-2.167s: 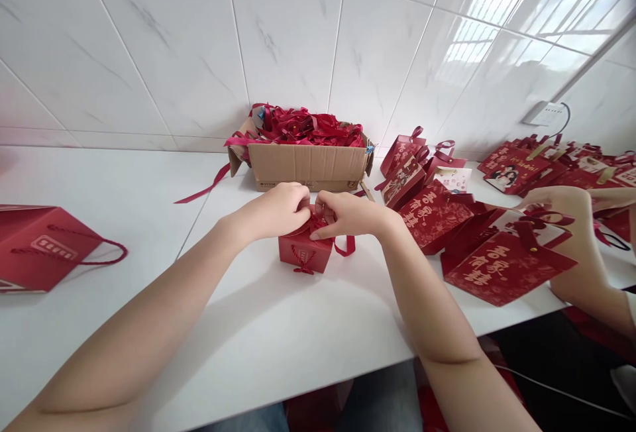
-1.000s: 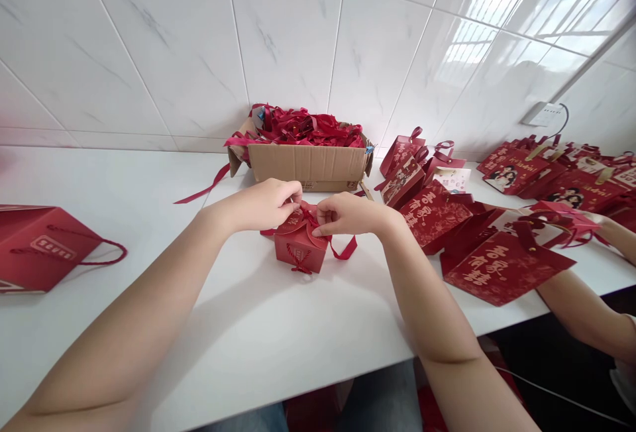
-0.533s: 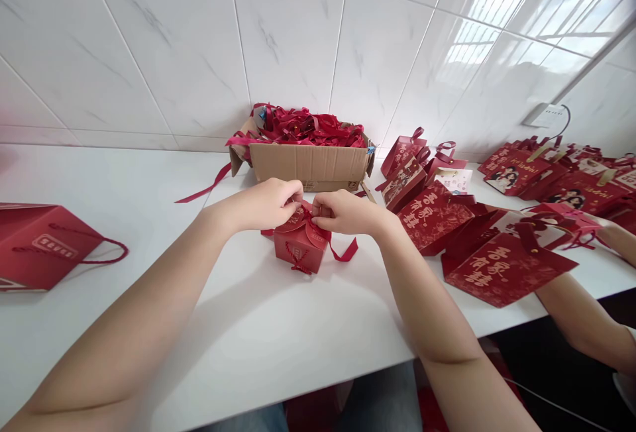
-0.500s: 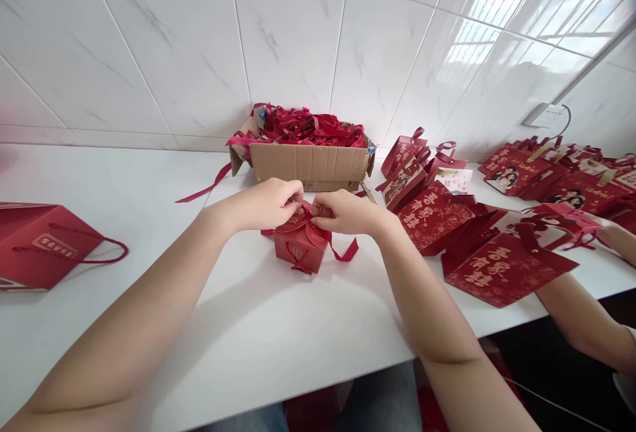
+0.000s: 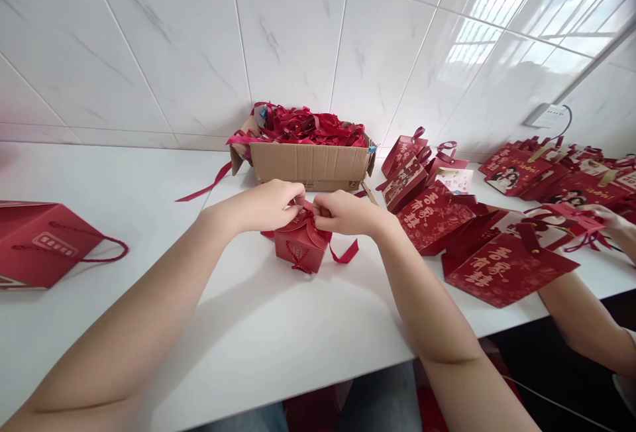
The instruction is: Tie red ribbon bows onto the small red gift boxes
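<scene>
A small red gift box stands on the white table in front of me, a twisted red cord on its front. Red ribbon runs across its top, one tail hanging out to the right and a short bit showing at the left. My left hand is closed in a pinch on the ribbon over the lid's left part. My right hand pinches the ribbon at the lid's right part, fingers curled. The fingertips hide much of the ribbon's middle, so I cannot tell how it is looped.
Behind the box stands a cardboard box heaped with red ribbons. A larger red bag with a cord handle lies at left. Several printed red gift bags crowd the right, where another person's hand holds a red item. A power socket is on the wall.
My right hand has shifted very slightly, its fingers curling tighter at the ribbon. The small box stays in place. At right, the other person's hand and red item have moved a little.
</scene>
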A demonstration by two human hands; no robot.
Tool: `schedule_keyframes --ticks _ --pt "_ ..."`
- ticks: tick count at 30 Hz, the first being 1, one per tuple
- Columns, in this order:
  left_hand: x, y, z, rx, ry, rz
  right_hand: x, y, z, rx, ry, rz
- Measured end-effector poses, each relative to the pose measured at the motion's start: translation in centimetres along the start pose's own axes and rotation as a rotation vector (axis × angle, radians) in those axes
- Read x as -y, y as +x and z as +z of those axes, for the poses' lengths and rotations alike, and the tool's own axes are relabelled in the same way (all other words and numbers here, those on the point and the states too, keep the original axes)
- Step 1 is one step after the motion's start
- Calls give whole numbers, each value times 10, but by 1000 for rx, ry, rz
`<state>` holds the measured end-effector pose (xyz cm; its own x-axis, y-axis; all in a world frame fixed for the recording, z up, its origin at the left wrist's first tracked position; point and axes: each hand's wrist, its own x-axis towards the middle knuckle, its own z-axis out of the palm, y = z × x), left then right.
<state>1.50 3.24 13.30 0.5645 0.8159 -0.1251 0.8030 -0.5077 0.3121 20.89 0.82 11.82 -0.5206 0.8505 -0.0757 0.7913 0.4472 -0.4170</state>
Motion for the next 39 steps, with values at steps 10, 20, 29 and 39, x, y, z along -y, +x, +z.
schedule_keyframes --ticks 10,20,29,39 --pt "-5 -1 1 -2 53 63 0 -2 -2 -9 32 13" --pt "1 2 2 -3 7 32 -2 -7 -6 22 139 22" --pt "-1 1 -2 -16 10 3 -7 -11 -11 60 172 -25" --pt "-2 -4 -10 48 4 -9 -5 -12 -14 103 125 -48"
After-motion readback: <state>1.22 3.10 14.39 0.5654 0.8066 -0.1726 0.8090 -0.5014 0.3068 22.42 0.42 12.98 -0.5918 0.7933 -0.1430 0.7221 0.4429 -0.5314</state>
